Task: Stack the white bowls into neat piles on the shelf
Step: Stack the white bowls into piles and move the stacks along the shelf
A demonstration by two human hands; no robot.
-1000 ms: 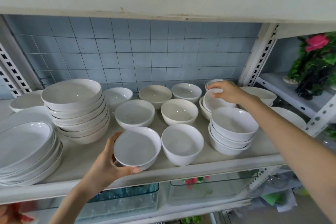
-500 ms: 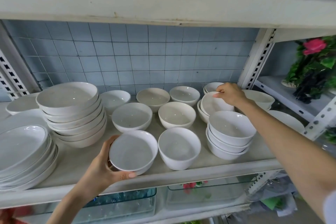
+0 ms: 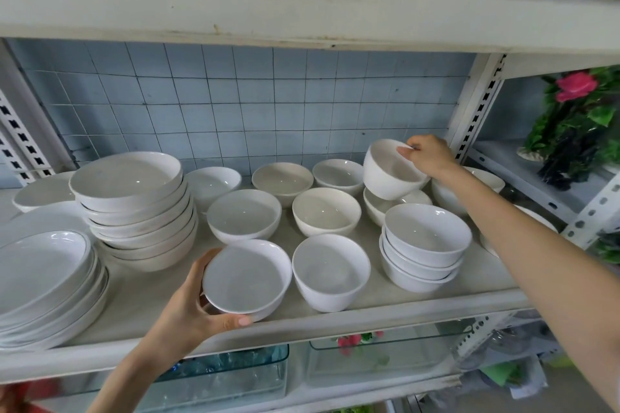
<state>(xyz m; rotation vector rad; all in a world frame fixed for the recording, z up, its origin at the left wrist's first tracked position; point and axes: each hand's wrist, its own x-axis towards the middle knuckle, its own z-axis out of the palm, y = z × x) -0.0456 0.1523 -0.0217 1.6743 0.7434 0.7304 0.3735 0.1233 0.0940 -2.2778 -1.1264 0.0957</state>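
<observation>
My right hand (image 3: pixel 427 156) pinches the rim of a white bowl (image 3: pixel 389 171) and holds it tilted in the air above a low bowl stack (image 3: pixel 380 204) at the back right of the shelf (image 3: pixel 419 303). My left hand (image 3: pixel 189 307) grips a white bowl (image 3: pixel 246 277) tipped at the shelf's front edge. Beside it stands a single deep bowl (image 3: pixel 330 273). A pile of three bowls (image 3: pixel 424 246) stands at the front right. Several single bowls, among them one (image 3: pixel 243 214) and another (image 3: pixel 325 211), sit in the middle and back rows.
A tall pile of wide bowls (image 3: pixel 134 208) and a pile of oval plates (image 3: pixel 43 278) fill the left side. More dishes (image 3: pixel 483 179) lie behind the right post (image 3: pixel 476 107). The upper shelf board (image 3: pixel 302 7) hangs low overhead. Glass trays (image 3: pixel 235 375) sit below.
My right hand has lifted a bowl off the back right stack and tilted it. My left hand keeps its hold on the front bowl. The view shifted slightly.
</observation>
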